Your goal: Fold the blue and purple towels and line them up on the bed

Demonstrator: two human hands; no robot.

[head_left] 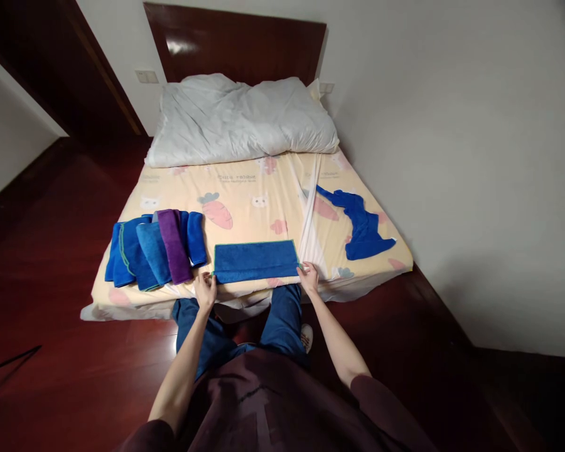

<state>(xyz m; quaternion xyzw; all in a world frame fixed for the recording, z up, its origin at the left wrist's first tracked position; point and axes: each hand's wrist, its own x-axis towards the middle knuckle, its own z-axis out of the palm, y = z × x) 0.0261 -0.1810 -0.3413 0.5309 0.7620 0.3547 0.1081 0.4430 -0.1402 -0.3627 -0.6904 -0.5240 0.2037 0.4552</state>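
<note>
A blue towel (257, 260) with green edging lies flat at the front of the bed, folded into a long strip. My left hand (205, 290) pinches its near left corner. At the opposite end, my right hand (308, 277) has its fingers closed on the near right corner. Just left of the towel is a pile of folded and rolled blue towels (132, 251), with a purple towel (173, 246) on top. A crumpled blue cloth (363, 226) lies to the right, apart from both hands.
The bed (245, 213) has a cream sheet printed with carrots and rabbits. A white quilt (245, 122) is bunched against the dark wooden headboard (235, 44). A white wall (452, 157) runs along the right, and dark red floor (75, 376) shows at left.
</note>
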